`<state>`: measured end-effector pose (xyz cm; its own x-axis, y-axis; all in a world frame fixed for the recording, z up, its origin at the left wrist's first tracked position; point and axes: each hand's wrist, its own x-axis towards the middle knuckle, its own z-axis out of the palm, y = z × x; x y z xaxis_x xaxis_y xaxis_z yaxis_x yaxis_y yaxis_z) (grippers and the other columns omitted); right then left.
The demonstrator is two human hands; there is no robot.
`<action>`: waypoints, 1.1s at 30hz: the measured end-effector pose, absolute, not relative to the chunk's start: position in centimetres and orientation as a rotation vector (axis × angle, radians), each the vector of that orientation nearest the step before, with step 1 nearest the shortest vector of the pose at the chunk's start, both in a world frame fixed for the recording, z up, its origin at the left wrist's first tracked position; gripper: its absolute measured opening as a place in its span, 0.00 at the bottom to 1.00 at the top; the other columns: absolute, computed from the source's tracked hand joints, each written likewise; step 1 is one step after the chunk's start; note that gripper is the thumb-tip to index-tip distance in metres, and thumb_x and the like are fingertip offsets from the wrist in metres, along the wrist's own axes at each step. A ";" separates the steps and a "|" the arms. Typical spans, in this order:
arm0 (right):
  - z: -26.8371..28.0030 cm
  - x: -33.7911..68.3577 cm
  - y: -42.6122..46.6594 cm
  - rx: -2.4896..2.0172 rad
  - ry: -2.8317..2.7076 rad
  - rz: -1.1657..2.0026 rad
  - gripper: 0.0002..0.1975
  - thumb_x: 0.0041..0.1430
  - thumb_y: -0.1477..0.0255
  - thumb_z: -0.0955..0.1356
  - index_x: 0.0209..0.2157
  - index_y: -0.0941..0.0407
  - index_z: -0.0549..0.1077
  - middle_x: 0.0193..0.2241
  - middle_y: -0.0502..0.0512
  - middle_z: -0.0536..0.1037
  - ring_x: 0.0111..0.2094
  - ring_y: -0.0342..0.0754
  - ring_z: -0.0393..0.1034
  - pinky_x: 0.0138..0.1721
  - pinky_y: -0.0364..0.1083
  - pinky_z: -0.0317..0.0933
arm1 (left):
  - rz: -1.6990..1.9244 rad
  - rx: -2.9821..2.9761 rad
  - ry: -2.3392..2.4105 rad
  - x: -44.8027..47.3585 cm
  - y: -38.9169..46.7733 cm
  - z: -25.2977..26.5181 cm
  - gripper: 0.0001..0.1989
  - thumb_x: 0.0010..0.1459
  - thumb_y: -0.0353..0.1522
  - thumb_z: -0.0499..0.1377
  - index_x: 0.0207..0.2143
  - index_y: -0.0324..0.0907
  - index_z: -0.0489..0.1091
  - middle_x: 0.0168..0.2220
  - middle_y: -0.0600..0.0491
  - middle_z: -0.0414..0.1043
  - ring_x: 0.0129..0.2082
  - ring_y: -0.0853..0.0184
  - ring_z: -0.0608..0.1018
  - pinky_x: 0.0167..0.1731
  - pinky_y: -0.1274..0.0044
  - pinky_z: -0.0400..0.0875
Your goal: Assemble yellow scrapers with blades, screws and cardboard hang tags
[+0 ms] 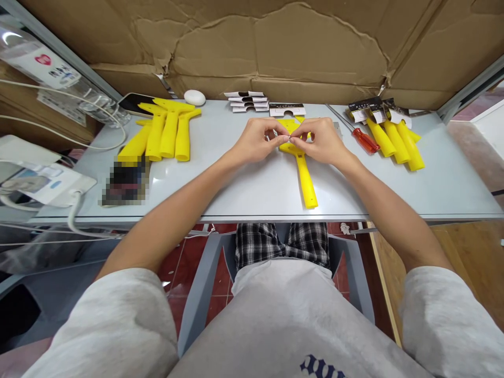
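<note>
Head view: leftmost, a bottle [51,68] is cut off and an item [126,184] is pixelated. Mid-surface, the left hand [255,140] and right hand [323,139] hide part of the head of a yellow scraper [305,181]; their fingers [279,140] pinch tip to tip, on what is too small to tell. Further right, cards [370,109] cover the handles' [396,142] tops.

Cardboard [283,42] backs the pale surface [255,194]. The scraper's handle points toward its near edge, which both forearms cross. A wide gap separates the left handles [169,131] from the left hand; a narrower one, the right hand from the screwdriver [366,140].
</note>
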<state>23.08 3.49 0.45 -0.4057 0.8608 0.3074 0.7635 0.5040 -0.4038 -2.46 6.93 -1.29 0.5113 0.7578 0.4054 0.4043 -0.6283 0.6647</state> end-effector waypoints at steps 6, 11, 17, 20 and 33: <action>0.6 22.8 3.1 -1.371 -2.220 0.298 0.22 0.79 0.58 0.69 0.50 0.59 0.90 0.46 0.60 0.86 0.46 0.45 0.77 0.61 0.46 0.74 | 0.989 2.288 0.974 -2.4 7.0 -1.5 0.10 0.73 0.40 0.72 0.45 0.43 0.89 0.45 0.46 0.88 0.39 0.63 0.82 0.44 0.70 0.78; -0.1 23.0 3.7 -1.304 -2.202 0.293 0.28 0.79 0.49 0.69 0.48 0.60 0.89 0.44 0.63 0.86 0.45 0.47 0.77 0.60 0.49 0.77 | 1.023 2.311 0.970 -2.4 7.1 -1.8 0.15 0.73 0.47 0.73 0.45 0.45 0.89 0.43 0.46 0.88 0.40 0.61 0.83 0.43 0.69 0.79; -1.1 23.3 4.5 -1.243 -2.164 0.321 0.27 0.76 0.47 0.72 0.45 0.58 0.87 0.43 0.62 0.85 0.43 0.48 0.77 0.59 0.53 0.79 | 1.067 2.307 0.907 -2.4 7.1 -1.8 0.18 0.72 0.52 0.73 0.44 0.48 0.90 0.42 0.46 0.89 0.39 0.59 0.84 0.41 0.68 0.80; -1.0 23.3 4.4 -1.249 -2.166 0.307 0.29 0.77 0.44 0.70 0.46 0.57 0.87 0.43 0.62 0.85 0.44 0.49 0.78 0.59 0.53 0.79 | 1.071 2.308 0.898 -2.3 7.1 -1.8 0.20 0.72 0.54 0.72 0.44 0.49 0.90 0.43 0.45 0.90 0.39 0.58 0.85 0.41 0.67 0.81; -0.6 22.9 4.1 -1.353 -2.160 0.295 0.23 0.79 0.53 0.71 0.47 0.58 0.88 0.47 0.62 0.86 0.46 0.48 0.80 0.62 0.52 0.79 | 1.096 2.337 0.910 -2.2 7.3 -2.3 0.20 0.75 0.53 0.71 0.46 0.47 0.90 0.43 0.45 0.89 0.38 0.59 0.85 0.43 0.66 0.82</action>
